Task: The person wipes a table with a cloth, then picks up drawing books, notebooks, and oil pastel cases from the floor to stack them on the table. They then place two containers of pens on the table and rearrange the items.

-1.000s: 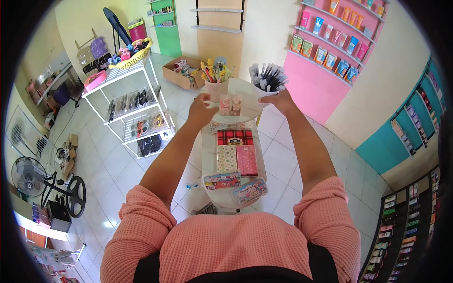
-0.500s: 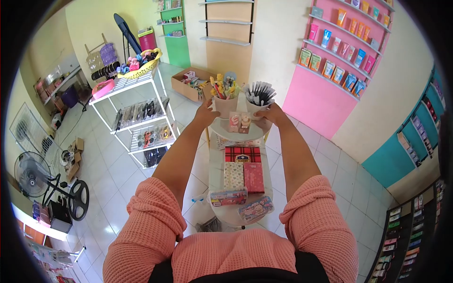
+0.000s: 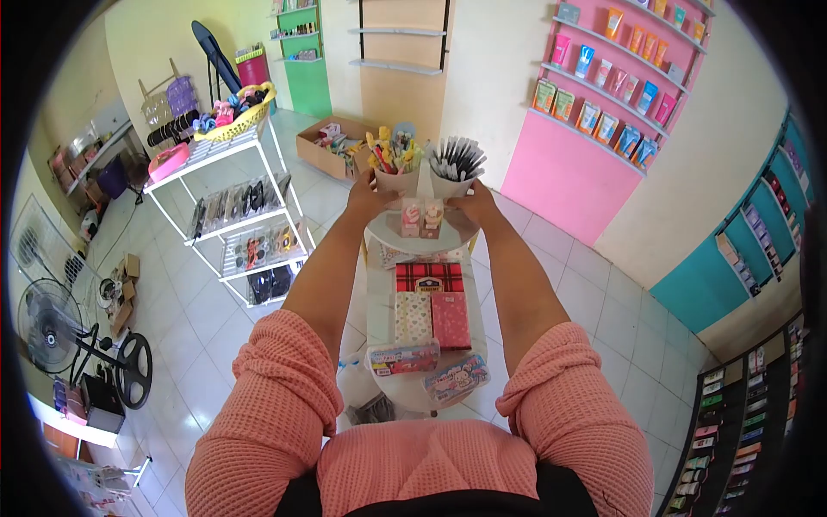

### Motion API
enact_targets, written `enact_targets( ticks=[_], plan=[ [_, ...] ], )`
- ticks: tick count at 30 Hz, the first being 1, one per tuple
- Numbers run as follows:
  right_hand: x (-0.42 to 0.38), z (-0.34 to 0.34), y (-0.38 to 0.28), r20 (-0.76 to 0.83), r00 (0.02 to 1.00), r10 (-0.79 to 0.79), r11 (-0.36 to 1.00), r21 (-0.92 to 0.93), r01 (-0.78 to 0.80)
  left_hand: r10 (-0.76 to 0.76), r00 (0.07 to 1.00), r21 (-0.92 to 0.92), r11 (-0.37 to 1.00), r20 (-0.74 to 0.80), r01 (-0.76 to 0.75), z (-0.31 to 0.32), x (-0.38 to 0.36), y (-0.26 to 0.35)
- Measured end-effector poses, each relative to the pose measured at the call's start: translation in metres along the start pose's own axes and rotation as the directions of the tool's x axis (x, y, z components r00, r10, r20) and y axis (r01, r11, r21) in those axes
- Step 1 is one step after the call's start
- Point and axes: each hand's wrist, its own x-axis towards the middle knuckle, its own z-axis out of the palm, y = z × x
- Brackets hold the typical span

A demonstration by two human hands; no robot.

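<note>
My left hand (image 3: pixel 369 200) is closed round the left side of a beige cup (image 3: pixel 397 183) full of pens with yellow toppers (image 3: pixel 389 153). Against the right side of a white cup (image 3: pixel 450 186), my right hand (image 3: pixel 473 203) is gripping; black pens with pale ends (image 3: pixel 457 158) fan out of it. Fingers behind both cups are partly hidden. The cups sit side by side at the far end of a narrow stand, over its round raised shelf (image 3: pixel 422 245). Just in front of them stand two small pink and beige boxes (image 3: pixel 421 218).
Lower on the stand lie a red plaid box (image 3: pixel 428 277), two patterned notebooks (image 3: pixel 449 320) and two pencil cases (image 3: pixel 457 379). A white wire rack (image 3: pixel 220 172) stands left, an open carton (image 3: pixel 323 152) behind. Fans (image 3: pixel 49 326) are far left; product shelves (image 3: pixel 594 129) line the right walls.
Both cups have shifted slightly up or away relative to the small boxes, with my hands still on them. The whole view has turned a little, so the surroundings sit further left.
</note>
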Motion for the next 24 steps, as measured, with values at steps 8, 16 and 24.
enact_targets(
  ticks=[8,16,24],
  plan=[
    [-0.091,-0.05,0.009,-0.133,0.971,-0.197,0.975,0.077,0.209,-0.139,0.99,-0.33,0.936,-0.033,0.121,-0.059,-0.127,0.014],
    [-0.381,-0.106,0.18,-0.311,0.602,0.735,0.664,0.152,-0.732,-0.878,0.478,-0.105,0.473,0.016,0.874,-0.125,-0.404,-0.09],
    [-0.475,-0.015,0.291,0.025,0.33,0.944,0.318,0.206,-0.925,-0.854,0.358,0.207,0.454,0.377,0.866,-0.038,-0.459,-0.19]
  ],
)
